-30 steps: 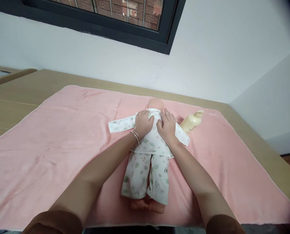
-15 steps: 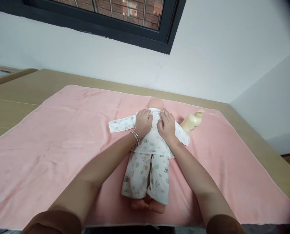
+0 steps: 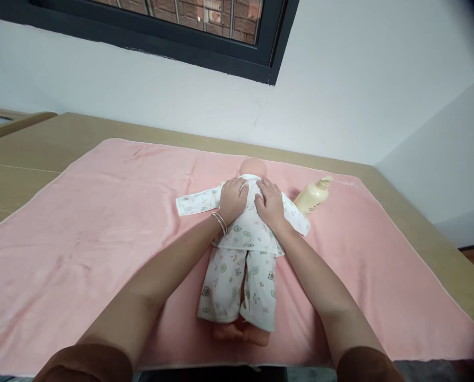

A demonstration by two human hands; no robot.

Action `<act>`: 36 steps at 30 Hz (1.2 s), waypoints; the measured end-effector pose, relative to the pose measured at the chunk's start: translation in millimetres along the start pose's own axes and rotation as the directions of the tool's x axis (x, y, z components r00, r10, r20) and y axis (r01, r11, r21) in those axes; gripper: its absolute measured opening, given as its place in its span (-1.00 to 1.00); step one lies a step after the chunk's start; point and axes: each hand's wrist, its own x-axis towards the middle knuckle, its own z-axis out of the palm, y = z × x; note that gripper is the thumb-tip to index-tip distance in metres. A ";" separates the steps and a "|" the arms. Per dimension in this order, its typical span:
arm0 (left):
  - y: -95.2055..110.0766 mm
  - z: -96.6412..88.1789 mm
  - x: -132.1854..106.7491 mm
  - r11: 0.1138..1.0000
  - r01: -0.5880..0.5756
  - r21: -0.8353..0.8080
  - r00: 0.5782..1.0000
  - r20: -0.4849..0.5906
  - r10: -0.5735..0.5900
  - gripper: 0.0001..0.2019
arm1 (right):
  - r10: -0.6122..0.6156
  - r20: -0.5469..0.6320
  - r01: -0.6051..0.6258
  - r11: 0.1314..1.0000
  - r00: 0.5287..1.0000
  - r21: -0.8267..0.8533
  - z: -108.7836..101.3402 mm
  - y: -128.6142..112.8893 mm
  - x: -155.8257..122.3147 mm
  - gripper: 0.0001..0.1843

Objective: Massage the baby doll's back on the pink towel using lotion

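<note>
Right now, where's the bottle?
In the head view, the bottle is on the pink blanket, to the right of the doll and your right hand, beside the sleeve on that side.

Soft, even light, faint shadow beside the doll (image 3: 244, 237), wide-angle stretch, dark blurred right-hand corners

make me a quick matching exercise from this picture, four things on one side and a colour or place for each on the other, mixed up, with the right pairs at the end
Things
1. doll
2. pump bottle
3. blanket
4. bangles

Colours and places
A. pale yellow
B. worn on the left arm
C. under the left hand and right hand
D. pink

Right pairs: 1-C, 2-A, 3-D, 4-B
</note>
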 end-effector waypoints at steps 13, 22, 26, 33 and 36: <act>0.4 0.4 -2.2 0.998 -0.038 0.042 0.999 -0.005 0.038 -0.68 | 0.040 0.021 -0.040 0.999 0.999 -0.005 0.2 -1.1 1.7 -0.49; 0.8 -0.2 -4.1 0.998 -0.021 0.064 0.999 -0.045 0.024 -0.70 | 0.051 0.009 -0.051 0.999 0.999 -0.008 2.0 0.4 1.3 -0.50; 1.3 -0.1 -3.4 0.998 0.005 0.070 0.999 -0.043 -0.002 -0.72 | 0.106 -0.055 -0.108 0.993 0.993 -0.037 1.5 -2.6 0.7 -0.52; -1.0 1.5 1.2 0.993 -0.040 0.115 0.998 0.054 0.034 -0.68 | 0.080 0.024 -0.078 0.994 0.996 -0.081 4.1 4.1 4.6 -0.49; -1.7 1.2 1.8 0.993 -0.064 0.101 0.995 0.084 0.055 -0.66 | 0.045 0.063 -0.040 0.996 0.997 -0.078 4.2 7.5 6.0 -0.46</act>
